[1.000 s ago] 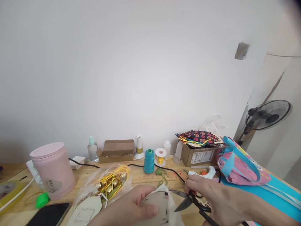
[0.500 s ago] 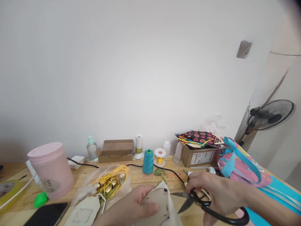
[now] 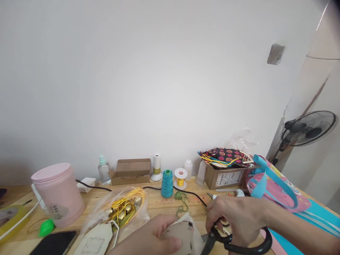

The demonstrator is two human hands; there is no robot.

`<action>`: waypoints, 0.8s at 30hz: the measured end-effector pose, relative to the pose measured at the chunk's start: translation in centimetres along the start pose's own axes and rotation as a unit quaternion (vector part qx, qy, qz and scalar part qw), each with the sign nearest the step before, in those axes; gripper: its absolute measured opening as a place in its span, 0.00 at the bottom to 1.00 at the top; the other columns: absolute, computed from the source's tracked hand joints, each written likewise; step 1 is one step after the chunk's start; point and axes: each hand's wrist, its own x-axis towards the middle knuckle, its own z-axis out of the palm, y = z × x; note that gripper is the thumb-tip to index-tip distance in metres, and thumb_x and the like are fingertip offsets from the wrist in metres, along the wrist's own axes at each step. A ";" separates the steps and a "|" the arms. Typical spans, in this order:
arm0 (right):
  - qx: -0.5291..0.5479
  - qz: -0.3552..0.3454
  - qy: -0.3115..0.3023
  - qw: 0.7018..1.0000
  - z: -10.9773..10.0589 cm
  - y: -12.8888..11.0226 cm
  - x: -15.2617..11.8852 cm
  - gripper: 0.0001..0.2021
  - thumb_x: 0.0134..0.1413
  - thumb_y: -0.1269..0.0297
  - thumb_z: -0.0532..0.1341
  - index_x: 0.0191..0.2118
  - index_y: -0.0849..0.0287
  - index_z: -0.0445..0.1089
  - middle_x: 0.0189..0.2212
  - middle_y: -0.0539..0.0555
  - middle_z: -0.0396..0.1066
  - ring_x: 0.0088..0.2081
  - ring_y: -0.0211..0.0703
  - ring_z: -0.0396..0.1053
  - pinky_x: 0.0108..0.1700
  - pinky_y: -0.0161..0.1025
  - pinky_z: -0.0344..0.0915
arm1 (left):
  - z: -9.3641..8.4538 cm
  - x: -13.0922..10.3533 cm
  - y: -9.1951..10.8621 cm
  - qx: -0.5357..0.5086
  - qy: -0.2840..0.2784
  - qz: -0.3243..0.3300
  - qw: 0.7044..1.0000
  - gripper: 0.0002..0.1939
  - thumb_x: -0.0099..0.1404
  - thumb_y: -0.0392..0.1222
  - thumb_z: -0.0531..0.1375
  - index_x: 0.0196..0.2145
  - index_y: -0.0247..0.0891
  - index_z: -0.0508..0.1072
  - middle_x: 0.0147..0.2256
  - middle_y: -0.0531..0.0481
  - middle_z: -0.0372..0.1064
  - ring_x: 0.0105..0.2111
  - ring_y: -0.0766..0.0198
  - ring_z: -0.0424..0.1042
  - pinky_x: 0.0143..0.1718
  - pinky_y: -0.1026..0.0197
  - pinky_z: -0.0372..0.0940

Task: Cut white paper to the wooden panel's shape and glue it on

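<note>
My left hand (image 3: 156, 236) pinches a pale, paper-like piece (image 3: 183, 232) with dark marks along its edge, thumb on top. In my right hand (image 3: 233, 217) are black-handled scissors (image 3: 212, 239), their blades partly open and pointing left. The upper blade meets the right edge of the pale piece; whether it cuts there I cannot tell. Part of the lower blade runs out of the picture at the bottom. To the left of my left hand lies a pale, eight-sided-looking card (image 3: 95, 241) with a drawn outline.
A plastic bag with brass bells and yellow cord (image 3: 124, 209) lies left of centre. Behind stand a teal thread cone (image 3: 167, 184), a yellow thread spool (image 3: 180, 179) and a filled cardboard box (image 3: 225, 177). A pink canister (image 3: 60, 198) and a phone (image 3: 54, 243) are at left.
My right hand has moved left and slightly down with the scissors, bringing the blades to the pale piece's edge. The pale piece has dropped a little in view.
</note>
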 end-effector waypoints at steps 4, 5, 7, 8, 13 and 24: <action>-0.019 0.035 -0.022 0.999 -0.5 0.3 0.2 0.15 0.39 0.54 0.63 0.36 0.52 0.75 0.23 0.47 0.66 0.22 0.36 0.60 0.22 0.31 0.55 | -0.1 0.6 -0.6 -0.023 0.002 -0.001 1.000 0.20 0.51 0.45 0.62 0.43 0.37 0.69 0.37 0.47 0.72 0.37 0.59 0.67 0.37 0.62 0.59; -0.017 0.045 -0.037 0.998 -0.6 0.4 0.3 0.16 0.36 0.53 0.65 0.35 0.52 0.75 0.23 0.46 0.65 0.21 0.36 0.60 0.22 0.31 0.54 | -0.1 0.8 -0.7 -0.030 -0.003 0.006 1.000 0.20 0.52 0.45 0.62 0.42 0.37 0.69 0.38 0.47 0.72 0.38 0.59 0.68 0.38 0.61 0.59; -0.017 0.061 -0.068 0.996 -0.8 0.6 0.7 0.20 0.29 0.53 0.67 0.34 0.53 0.75 0.22 0.46 0.64 0.21 0.35 0.60 0.21 0.31 0.54 | -0.2 0.9 -0.7 -0.033 -0.013 0.016 0.999 0.16 0.53 0.44 0.61 0.40 0.36 0.70 0.36 0.48 0.72 0.36 0.60 0.68 0.37 0.62 0.59; -0.017 0.069 -0.082 0.994 -0.9 0.7 0.9 0.21 0.26 0.52 0.68 0.35 0.53 0.75 0.22 0.45 0.63 0.21 0.35 0.60 0.21 0.30 0.54 | -0.2 0.9 -0.5 -0.032 -0.019 0.017 0.999 0.15 0.53 0.44 0.61 0.38 0.36 0.70 0.35 0.49 0.71 0.35 0.62 0.68 0.36 0.63 0.59; -0.024 0.074 -0.103 0.992 -1.2 1.0 1.4 0.23 0.26 0.49 0.67 0.35 0.51 0.74 0.19 0.42 0.61 0.19 0.32 0.58 0.18 0.29 0.53 | -0.1 0.6 0.7 -0.001 -0.005 0.003 1.000 0.12 0.54 0.43 0.60 0.36 0.35 0.71 0.34 0.50 0.71 0.34 0.63 0.67 0.35 0.64 0.59; -0.057 0.031 -0.093 0.994 -1.6 1.0 2.2 0.17 0.28 0.48 0.67 0.28 0.53 0.74 0.12 0.40 0.56 0.16 0.29 0.53 0.17 0.29 0.49 | -0.7 1.4 -0.9 -0.027 0.009 0.003 1.000 0.12 0.54 0.39 0.61 0.38 0.38 0.72 0.35 0.53 0.74 0.37 0.62 0.70 0.35 0.65 0.63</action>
